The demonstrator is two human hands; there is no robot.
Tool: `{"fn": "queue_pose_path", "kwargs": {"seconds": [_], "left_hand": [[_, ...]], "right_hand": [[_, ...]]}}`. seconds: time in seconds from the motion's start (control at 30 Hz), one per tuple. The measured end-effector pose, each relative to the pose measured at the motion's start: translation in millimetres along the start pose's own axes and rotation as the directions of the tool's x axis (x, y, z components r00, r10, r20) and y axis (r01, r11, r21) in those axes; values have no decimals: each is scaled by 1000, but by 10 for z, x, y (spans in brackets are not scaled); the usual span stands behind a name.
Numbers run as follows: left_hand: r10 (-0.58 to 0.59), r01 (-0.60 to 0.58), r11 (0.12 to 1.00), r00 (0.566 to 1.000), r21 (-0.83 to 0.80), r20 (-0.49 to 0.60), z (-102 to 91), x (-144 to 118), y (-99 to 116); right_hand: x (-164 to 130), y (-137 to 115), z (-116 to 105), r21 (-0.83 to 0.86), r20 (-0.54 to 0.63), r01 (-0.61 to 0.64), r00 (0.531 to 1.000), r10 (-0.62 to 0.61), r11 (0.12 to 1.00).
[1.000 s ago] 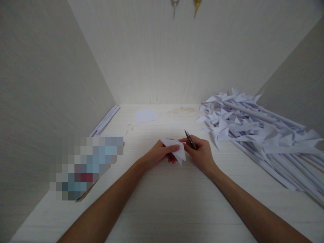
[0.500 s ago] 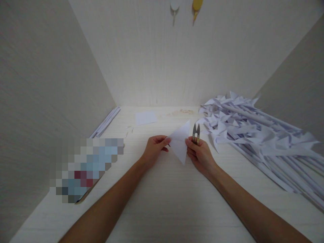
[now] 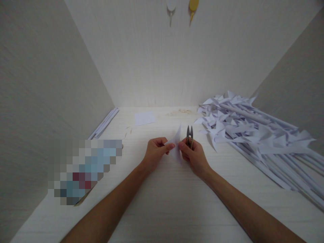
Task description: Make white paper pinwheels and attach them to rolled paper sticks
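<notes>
Between my hands, over the middle of the table (image 3: 141,209), is a small white sheet of paper (image 3: 177,148), bent so that it shows narrow. My left hand (image 3: 158,152) pinches its left corner between thumb and fingers. My right hand (image 3: 193,155) has its thumb and finger at the paper's right edge. The same hand keeps a pair of thread snips (image 3: 189,136) in its curled fingers, dark blades pointing away from me and slightly apart. The fingertips partly hide the paper's edges.
On the right lies a large heap of white paper pinwheels (image 3: 227,125) with rolled paper sticks (image 3: 280,168). A flat white sheet (image 3: 144,118) lies at the back. Rolled paper (image 3: 105,124) rests by the left wall, near a blurred-out object (image 3: 88,172). Two hooks (image 3: 193,6) hang on the back wall.
The paper has gone from lying open and flat to bent and narrow. My hands have come closer together, the right one moving left with the snips. The view has shifted slightly.
</notes>
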State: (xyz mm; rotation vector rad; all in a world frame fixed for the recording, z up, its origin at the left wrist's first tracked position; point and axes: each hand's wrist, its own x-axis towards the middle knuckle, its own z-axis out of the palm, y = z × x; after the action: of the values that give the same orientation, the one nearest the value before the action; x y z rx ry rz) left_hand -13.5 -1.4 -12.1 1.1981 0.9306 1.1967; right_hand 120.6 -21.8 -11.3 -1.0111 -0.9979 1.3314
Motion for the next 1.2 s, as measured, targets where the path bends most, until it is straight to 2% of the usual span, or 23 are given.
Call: {"fn": "queue_pose_path", "kwargs": {"seconds": [0.2,0.4,0.6,0.8,1.2], "left_hand": [[15,-33,993,988,114,154,121,-96,56],[67,-129,968,958,213,277,129,-155,97],[74,-131,965,967,227,243,111,-156,100],[83,-145,957,967,253,240,114,-161,117],[87,-135,971,968,198,236,93,-146,128]], "right_hand": [[-21,-8,24,133,142,-123,984,104,983],[-24,-3,-30,138,203,-150,972,121,979],[-27,-5,-52,113,319,-177,938,133,978],[-52,-51,-51,182,303,-262,932,199,948],[-51,-121,-53,298,375,-312,907,190,902]]}}
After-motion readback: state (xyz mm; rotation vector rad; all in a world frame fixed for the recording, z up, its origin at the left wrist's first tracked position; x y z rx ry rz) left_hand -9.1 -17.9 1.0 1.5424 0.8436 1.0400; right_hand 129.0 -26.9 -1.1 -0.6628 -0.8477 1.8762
